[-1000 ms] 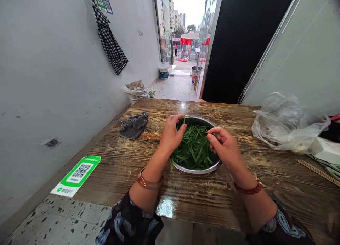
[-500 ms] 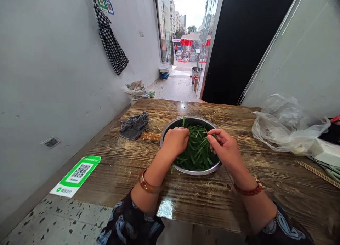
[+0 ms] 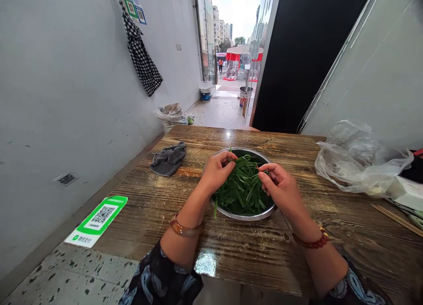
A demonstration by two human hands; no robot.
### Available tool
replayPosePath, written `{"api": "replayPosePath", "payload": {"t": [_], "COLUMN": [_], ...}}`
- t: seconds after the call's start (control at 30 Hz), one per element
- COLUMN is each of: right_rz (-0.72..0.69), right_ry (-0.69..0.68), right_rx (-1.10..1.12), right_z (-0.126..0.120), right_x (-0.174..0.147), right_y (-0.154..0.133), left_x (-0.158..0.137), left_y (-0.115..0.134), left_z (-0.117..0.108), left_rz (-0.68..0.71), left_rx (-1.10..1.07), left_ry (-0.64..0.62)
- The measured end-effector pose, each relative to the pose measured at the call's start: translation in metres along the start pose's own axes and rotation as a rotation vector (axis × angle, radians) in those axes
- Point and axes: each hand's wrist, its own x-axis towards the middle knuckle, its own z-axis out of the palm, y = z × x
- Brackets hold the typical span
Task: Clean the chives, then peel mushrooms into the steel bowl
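A steel bowl [image 3: 245, 217] of cut green leaves, which look like garlic chives [image 3: 243, 192], stands on the wooden table in front of me. Over its left side, my left hand [image 3: 218, 170] is closed in a pinch, with green leaves at the fingertips. My right hand [image 3: 280, 181] is above the bowl's right side, thumb and fingers closed on a thin wooden skewer [image 3: 257, 166]. The skewer's reddish tip points toward the left hand, and its shaft runs back under the right palm, mostly hidden. A few leaves hang over the near rim.
A grey cloth [image 3: 168, 159] lies left of the bowl. At the table's left edge is a green QR-code card [image 3: 99, 220]. Crumpled plastic bags [image 3: 360, 157] and several loose skewers [image 3: 395, 217] lie on the right. Beyond the table, a bag-lined bin [image 3: 170, 115] stands by the wall.
My left hand has turned from knuckles-up over the leaves to a raised pinch, thumb and index now showing. The right hand keeps the skewer in nearly the same place.
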Motion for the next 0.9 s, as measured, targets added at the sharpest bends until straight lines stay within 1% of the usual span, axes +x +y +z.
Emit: {"api": "replayPosePath", "payload": {"t": [0.27,0.47,0.63,0.8,0.9], "right_rz": [0.069,0.043,0.018,0.009,0.016], "right_ry": [-0.018,-0.056,-0.07,-0.073,-0.096], "right_rx": [-0.006,-0.041,-0.078,-0.071,-0.081], "right_z": [-0.0025,-0.0023,-0.002,-0.0024,-0.0026], "right_x": [-0.0009,-0.0006,-0.0004,-0.0011,-0.0014], "right_y": [-0.0057,-0.0065,-0.0033,-0.0013,-0.0024], "left_x": [0.0001,-0.0011,-0.0025,-0.0022,-0.0027], "left_y": [-0.0014,-0.0003,0.0049,0.0041,0.0049], "left_z": [0.0004,0.0012,0.0032,0.0026,0.0019], "left_rz": [0.019,0.011,0.007,-0.048,-0.058], "left_rx": [0.0,-0.018,-0.119,-0.149,-0.175], "left_ry": [-0.015,-0.036,-0.083,-0.038,-0.049]}}
